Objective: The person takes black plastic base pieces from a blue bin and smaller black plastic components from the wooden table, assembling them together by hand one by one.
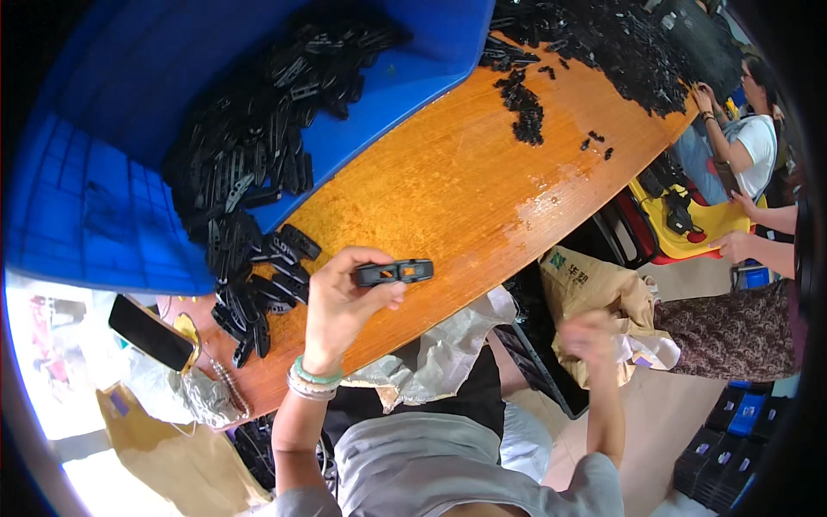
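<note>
Here, in the head view, the left hand (340, 297) has its grip pinched on an oblong black plastic part (398, 271) with two openings, over the wooden surface (448, 185). The part's long axis runs left to right, the right end slightly higher; I cannot tell which end is its front. The blurred right hand (590, 336) is near a tan sack (586, 284); its grip I cannot tell.

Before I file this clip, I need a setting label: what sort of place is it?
Probably a workshop or small factory floor handling small parts: a big blue bin holds many black parts, more dark pieces lie heaped on the wooden table.
</note>
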Motion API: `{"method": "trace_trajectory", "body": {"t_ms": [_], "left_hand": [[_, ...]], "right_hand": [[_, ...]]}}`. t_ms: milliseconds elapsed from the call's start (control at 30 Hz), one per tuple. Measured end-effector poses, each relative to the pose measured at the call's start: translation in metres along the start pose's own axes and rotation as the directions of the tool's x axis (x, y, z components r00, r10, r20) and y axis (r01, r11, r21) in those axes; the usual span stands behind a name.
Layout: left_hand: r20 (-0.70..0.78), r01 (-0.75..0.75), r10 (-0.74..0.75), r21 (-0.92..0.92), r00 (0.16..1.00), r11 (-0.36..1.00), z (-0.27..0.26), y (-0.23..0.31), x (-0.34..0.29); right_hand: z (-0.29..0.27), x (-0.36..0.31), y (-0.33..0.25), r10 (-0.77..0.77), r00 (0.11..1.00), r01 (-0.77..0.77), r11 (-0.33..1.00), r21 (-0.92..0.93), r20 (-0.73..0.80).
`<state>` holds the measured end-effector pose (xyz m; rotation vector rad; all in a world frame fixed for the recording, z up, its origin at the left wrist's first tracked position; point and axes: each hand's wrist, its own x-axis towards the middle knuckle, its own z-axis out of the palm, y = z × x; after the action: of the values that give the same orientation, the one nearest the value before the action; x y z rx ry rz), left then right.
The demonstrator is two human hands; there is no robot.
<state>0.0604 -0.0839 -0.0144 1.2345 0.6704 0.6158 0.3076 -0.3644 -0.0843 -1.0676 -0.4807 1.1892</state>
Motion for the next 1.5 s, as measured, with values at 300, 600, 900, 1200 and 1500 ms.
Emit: {"method": "trace_trajectory", "body": {"t_ms": [300, 600, 900, 1200, 1500], "left_hand": [[0.05, -0.024, 0.023, 0.015, 0.998, 1.0, 0.013, -0.018, -0.017], [0.197, 0.039, -0.048, 0.052, 0.979, 0.998, 0.028, -0.025, -0.031], [0.088, -0.04, 0.054, -0.152, 0.995, 0.988, 0.038, -0.029, -0.043], [0.219, 0.073, -0.022, -0.228, 0.975, 0.971, 0.035, -0.027, -0.045], [0.276, 0.118, -0.062, -0.189, 0.959, 0.975, 0.029, -0.014, -0.048]], "right_hand": [[0.123, 0.038, 0.017, -0.495, 0.84, 0.394, 0.839, -0.376, -0.223], [0.156, 0.052, 0.015, -0.655, 0.75, 0.562, 0.705, -0.433, -0.092], [0.181, 0.051, 0.021, -0.646, 0.741, 0.449, 0.679, -0.581, -0.182], [0.181, 0.05, 0.022, -0.577, 0.798, 0.445, 0.758, -0.477, -0.173], [0.175, 0.051, 0.017, -0.782, 0.607, 0.555, 0.293, -0.778, 0.139]]}}
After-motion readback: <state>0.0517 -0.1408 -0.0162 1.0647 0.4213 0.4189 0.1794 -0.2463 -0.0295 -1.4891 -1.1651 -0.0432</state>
